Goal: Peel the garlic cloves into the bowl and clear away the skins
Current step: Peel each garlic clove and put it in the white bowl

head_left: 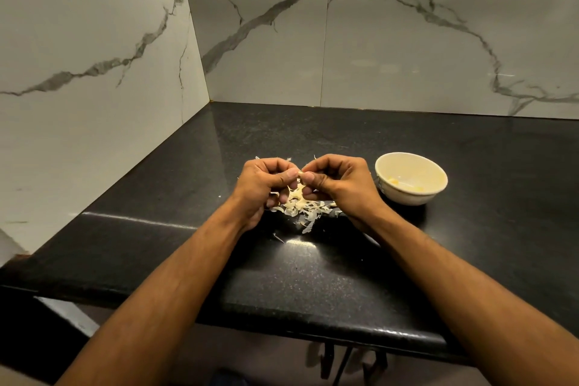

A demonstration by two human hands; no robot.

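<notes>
My left hand [261, 185] and my right hand [340, 182] meet above the black counter, both pinching one small garlic clove [300, 173] between thumbs and fingertips. Strips of skin hang from the clove. Under the hands lies a pile of pale garlic skins [302, 207], partly hidden by my fingers. A cream bowl [411, 178] stands just right of my right hand, with a few peeled yellowish cloves [394, 180] at its bottom.
The black stone counter [313, 276] runs into a corner of white marble-pattern walls [94, 56] at the left and back. Its front edge lies close below my forearms. A few stray skin bits [278, 237] lie in front of the pile.
</notes>
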